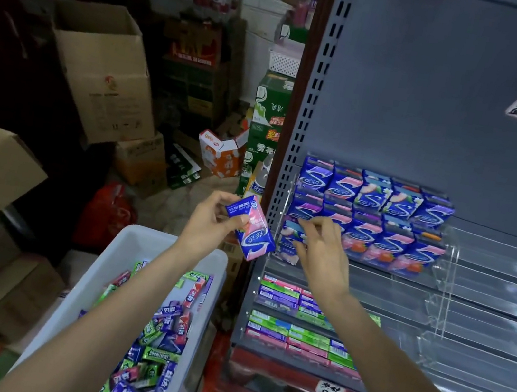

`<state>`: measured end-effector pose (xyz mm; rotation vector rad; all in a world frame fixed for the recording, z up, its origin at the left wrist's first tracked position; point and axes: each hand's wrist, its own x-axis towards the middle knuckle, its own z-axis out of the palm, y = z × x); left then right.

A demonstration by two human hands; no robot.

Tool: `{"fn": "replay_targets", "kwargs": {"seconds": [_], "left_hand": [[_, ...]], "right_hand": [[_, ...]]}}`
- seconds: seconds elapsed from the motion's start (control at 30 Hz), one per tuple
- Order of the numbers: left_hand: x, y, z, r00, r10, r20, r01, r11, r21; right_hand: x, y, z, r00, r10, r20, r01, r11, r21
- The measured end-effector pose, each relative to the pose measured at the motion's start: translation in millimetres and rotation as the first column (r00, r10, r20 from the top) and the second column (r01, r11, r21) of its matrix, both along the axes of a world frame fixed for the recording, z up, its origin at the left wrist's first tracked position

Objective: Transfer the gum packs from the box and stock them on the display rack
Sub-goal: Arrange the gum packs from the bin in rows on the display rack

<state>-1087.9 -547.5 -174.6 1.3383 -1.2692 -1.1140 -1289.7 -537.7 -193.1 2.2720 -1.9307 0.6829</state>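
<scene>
Left hand (209,222) pinches a blue-and-pink cardboard gum pack (250,228) just left of the clear acrylic display rack (443,259), probably queued for shelving. Right hand (319,249), fingers curled, seats a pack on its third tier; I can't tell if it's gripping. White plastic box (141,245) sits below-left, still full.

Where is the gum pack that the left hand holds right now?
In the head view, the gum pack sits centre frame in the left hand, above the white bin and just left of the acrylic rack.
</scene>
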Motion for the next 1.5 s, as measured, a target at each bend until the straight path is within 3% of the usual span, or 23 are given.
{"fn": "replay_targets", "kwargs": {"seconds": [0.07,0.13,0.2,0.27,0.33,0.4,0.5,0.6,0.67,0.9,1.0,1.1,1.17,1.23,1.33,1.5], "left_hand": [[-6,0,1,0.999,0.010,-0.038,-0.010,1.000,0.001],[-14,0,3,0.993,0.022,-0.117,-0.019,0.999,0.026],[-24,0,5,0.975,0.017,-0.223,-0.005,0.999,0.054],[-36,2,6,0.958,-0.017,-0.285,0.037,0.997,0.066],[-44,3,4,0.951,-0.069,-0.302,0.096,0.993,0.073],[-46,3,2,0.966,-0.134,-0.220,0.153,0.986,0.072],[-38,-3,-4,0.979,-0.186,0.082,0.184,0.983,0.026],[-33,-9,-7,0.964,-0.179,0.196,0.188,0.982,-0.028],[-32,-13,-8,0.946,-0.195,0.259,0.209,0.978,-0.026],[-36,-15,-22,0.873,-0.358,0.331,0.351,0.933,0.082],[-41,-12,-27,0.857,-0.378,0.349,0.377,0.923,0.074],[-42,-9,-29,0.867,-0.368,0.334,0.373,0.926,0.052],[-43,-6,-30,0.884,-0.349,0.310,0.356,0.934,0.034],[-45,-4,-30,0.890,-0.320,0.324,0.331,0.943,0.023],[-50,-3,-30,0.894,-0.272,0.357,0.288,0.958,0.007],[-56,1,-30,0.890,-0.187,0.416,0.205,0.979,0.000]], "right_hand": [[-2,2,6,0.994,0.005,0.106,-0.003,1.000,-0.015],[-3,6,18,0.924,0.006,0.383,-0.020,0.999,0.032],[-2,10,32,0.709,-0.056,0.703,-0.164,0.956,0.242],[-5,11,39,0.490,-0.163,0.856,-0.289,0.896,0.337],[-13,10,44,0.431,-0.181,0.884,-0.258,0.914,0.313],[-24,8,49,0.490,-0.138,0.860,-0.208,0.940,0.270],[-36,6,59,0.664,-0.053,0.746,-0.162,0.964,0.213],[-35,2,63,0.877,0.062,0.477,-0.162,0.972,0.172],[-29,1,61,0.949,0.127,0.287,-0.181,0.969,0.168],[-2,-3,29,0.985,0.162,0.062,-0.172,0.960,0.220],[0,3,14,0.986,0.149,0.080,-0.159,0.977,0.141],[-3,14,8,0.970,0.010,0.243,-0.021,0.999,0.040],[-8,19,8,0.912,-0.108,0.396,0.069,0.991,0.111],[-11,21,10,0.856,-0.170,0.488,0.048,0.966,0.252],[-9,19,11,0.821,-0.195,0.537,-0.022,0.929,0.370],[-5,16,7,0.817,-0.169,0.551,-0.021,0.947,0.322]]}}
